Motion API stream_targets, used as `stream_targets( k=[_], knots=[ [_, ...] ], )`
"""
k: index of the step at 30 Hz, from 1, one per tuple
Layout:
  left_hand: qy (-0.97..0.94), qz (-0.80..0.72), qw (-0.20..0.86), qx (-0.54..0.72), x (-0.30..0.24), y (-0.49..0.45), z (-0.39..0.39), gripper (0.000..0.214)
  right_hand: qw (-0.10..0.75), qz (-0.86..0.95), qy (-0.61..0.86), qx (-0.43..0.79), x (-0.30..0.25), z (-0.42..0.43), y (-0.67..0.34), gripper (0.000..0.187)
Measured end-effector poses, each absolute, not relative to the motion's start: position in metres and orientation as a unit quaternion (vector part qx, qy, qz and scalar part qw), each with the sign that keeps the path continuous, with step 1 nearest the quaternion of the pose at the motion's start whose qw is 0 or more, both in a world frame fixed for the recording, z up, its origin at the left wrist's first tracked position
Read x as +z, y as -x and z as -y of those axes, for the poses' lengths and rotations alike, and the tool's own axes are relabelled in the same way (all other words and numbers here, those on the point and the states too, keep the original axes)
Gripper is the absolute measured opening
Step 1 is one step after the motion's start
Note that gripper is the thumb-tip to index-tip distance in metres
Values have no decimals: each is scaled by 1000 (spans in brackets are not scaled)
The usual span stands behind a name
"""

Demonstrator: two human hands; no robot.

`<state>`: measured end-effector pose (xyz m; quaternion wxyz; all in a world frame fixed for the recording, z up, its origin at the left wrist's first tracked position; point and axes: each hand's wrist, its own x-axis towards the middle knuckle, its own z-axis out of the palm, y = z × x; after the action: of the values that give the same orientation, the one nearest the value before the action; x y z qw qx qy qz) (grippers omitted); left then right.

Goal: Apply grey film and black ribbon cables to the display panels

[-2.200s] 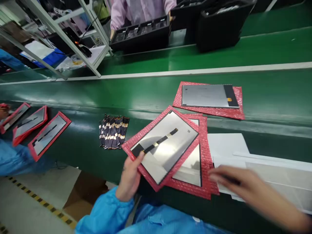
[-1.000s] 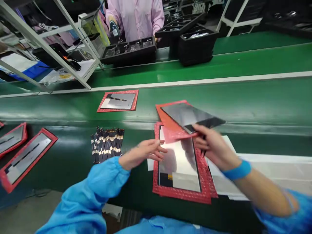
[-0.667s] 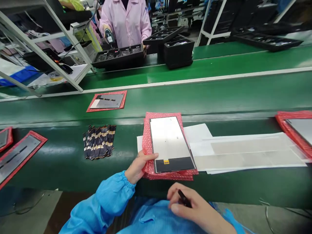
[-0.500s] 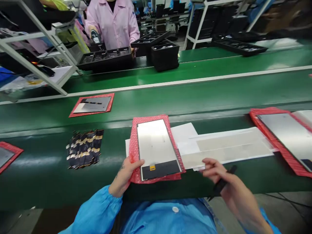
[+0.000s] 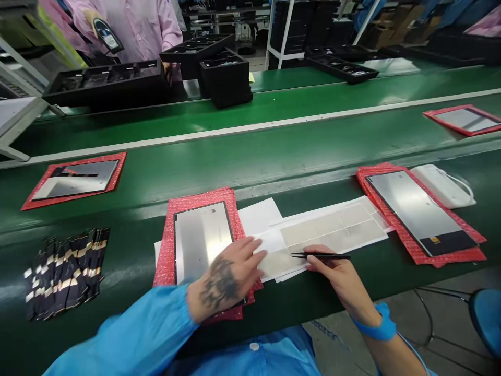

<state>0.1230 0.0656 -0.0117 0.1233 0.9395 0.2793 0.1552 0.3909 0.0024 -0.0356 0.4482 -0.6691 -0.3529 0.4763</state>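
Observation:
My right hand (image 5: pixel 336 274) grips a pair of black tweezers (image 5: pixel 299 255), their tips pointing left over the pale sheets (image 5: pixel 324 230). Stretched across the lower part of a silvery display panel (image 5: pixel 201 235) is my left hand (image 5: pixel 238 266), fingers extended and nothing in them; whether it touches the panel I cannot tell. That panel lies on red bubble-wrap bags (image 5: pixel 172 219), its lower end hidden by my hand and sleeve. White paper (image 5: pixel 260 216) is partly under the bags. To the left lies a bundle of black flex cables (image 5: pixel 66 274) with gold parts.
Another panel (image 5: pixel 415 203) rests on red bags at right, beside a white pouch-like object (image 5: pixel 444 185). Panels on red bags also lie on the green belt at far left (image 5: pixel 78 180) and far right (image 5: pixel 469 120). Across it, a person in pink (image 5: pixel 136 31) stands behind black trays (image 5: pixel 109 81).
My left hand has let go of the bag's edge and moved over the panel. My right hand has come left over the sheets, tweezers now held level. The view has shifted right.

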Motion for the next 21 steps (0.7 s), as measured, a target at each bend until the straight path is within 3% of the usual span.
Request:
stream_targets(
  k=[3,7,14,21],
  knots=[
    [-969,-160,183,44,-25,-176,-98,61,444,340,679,476,-42,1,-392,56],
    [-964,-118,228,-74,-34,-198,-122,85,456,340,693,442,-50,7,-392,56],
    [-960,-127,232,-97,-36,-195,-125,85,401,411,705,416,-53,9,-393,53],
    [-960,-128,225,-110,-36,-196,-125,87,411,397,696,434,-46,6,-389,52]
  ],
)
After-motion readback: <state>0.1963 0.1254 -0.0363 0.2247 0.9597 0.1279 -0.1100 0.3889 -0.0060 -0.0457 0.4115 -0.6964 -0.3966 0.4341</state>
